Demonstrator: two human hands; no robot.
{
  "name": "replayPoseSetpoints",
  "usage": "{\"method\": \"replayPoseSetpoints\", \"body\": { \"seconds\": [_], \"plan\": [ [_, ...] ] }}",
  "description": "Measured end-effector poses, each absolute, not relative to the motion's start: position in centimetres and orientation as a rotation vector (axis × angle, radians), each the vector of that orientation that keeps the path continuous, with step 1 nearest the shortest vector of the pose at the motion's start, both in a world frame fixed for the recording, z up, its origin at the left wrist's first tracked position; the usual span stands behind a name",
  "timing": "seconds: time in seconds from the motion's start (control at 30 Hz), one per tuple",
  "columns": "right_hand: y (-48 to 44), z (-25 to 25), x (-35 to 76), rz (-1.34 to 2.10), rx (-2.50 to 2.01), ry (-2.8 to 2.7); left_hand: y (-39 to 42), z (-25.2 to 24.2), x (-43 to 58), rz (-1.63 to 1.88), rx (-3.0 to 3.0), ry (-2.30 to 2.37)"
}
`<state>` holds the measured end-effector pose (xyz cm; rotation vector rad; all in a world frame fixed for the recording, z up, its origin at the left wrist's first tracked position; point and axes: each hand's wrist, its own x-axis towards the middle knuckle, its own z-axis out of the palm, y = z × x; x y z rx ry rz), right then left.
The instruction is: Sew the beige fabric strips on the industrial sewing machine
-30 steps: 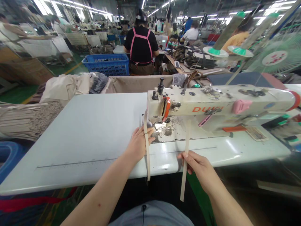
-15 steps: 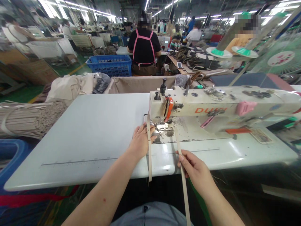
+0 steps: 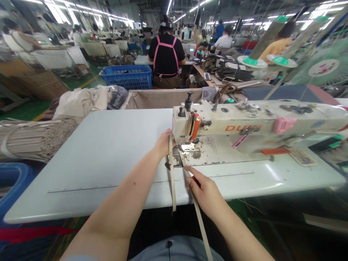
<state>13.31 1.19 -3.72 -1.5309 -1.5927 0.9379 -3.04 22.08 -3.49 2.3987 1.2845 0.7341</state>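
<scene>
A white sewing machine (image 3: 244,123) stands on the white table (image 3: 103,156). My left hand (image 3: 164,144) reaches beside the machine's head, near the presser foot (image 3: 187,146), touching a beige strap (image 3: 172,181) that hangs over the table's front edge. My right hand (image 3: 204,190) pinches a second beige strap (image 3: 198,217), whose upper end lies on the needle plate and whose lower end trails down past my lap.
A bundle of beige straps (image 3: 35,139) lies at the table's left. Cloth bins and a blue basket (image 3: 127,75) stand behind the table. A person in a black shirt with pink apron straps (image 3: 166,54) works with their back to me. Thread cones (image 3: 266,40) rise at right.
My left hand has slid forward toward the machine's head. My right hand has moved left and forward, bringing its strap's upper end up to the presser foot.
</scene>
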Motion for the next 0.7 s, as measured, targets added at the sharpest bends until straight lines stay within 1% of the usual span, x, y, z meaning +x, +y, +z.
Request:
{"method": "replayPoseSetpoints", "body": {
  "seconds": [0.1, 0.3, 0.7],
  "plan": [
    [2.0, -3.6, 13.1, 0.911, -1.564, -1.61, 22.7, -3.1, -2.5, 0.711, 2.385, 1.361],
    [2.4, -4.3, 13.2, 0.87, -1.596, -1.609, 22.7, -3.5, -2.3, 0.781, 2.354, 1.413],
    [2.9, -4.0, 13.0, 0.91, -1.685, -1.604, 22.2, -3.7, -2.0, 0.914, 2.242, 1.442]
  ]
}}
